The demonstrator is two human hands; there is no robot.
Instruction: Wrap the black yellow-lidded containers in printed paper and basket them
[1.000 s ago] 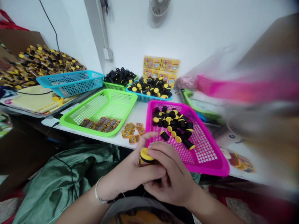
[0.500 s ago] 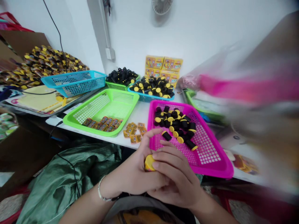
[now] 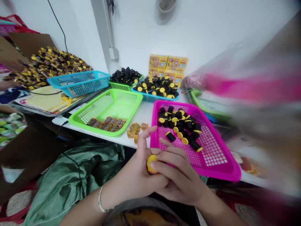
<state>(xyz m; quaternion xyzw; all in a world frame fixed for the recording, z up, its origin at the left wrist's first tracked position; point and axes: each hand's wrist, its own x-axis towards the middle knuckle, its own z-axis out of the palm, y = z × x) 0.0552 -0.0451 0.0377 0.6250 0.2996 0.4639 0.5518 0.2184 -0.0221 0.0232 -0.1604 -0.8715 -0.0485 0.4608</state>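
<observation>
My left hand (image 3: 143, 175) is wrapped round a small container with a round yellow lid (image 3: 152, 164), its index finger raised. My right hand (image 3: 181, 175) closes over the same container from the right, fingertips on the lid's edge. The container's body is hidden by my fingers. Just beyond my hands, a magenta basket (image 3: 229, 168) holds several black containers with yellow lids. Left of it, small orange printed pieces (image 3: 134, 129) lie on the white table (image 3: 113, 139). A green basket (image 3: 80, 124) holds rows of wrapped printed containers (image 3: 108, 124).
Behind stand a blue basket of black-and-yellow containers (image 3: 155, 98), black parts (image 3: 125, 76) and yellow boxes (image 3: 169, 64). Another blue basket (image 3: 80, 84) sits on a tray at left, before a large pile (image 3: 54, 64). Blurred plastic (image 3: 246, 84) fills the right side.
The view has shifted slightly, so the table items appear further right. My hands still hold the container; its yellow lid is tilted more, and my right fingertips have shifted on it.
</observation>
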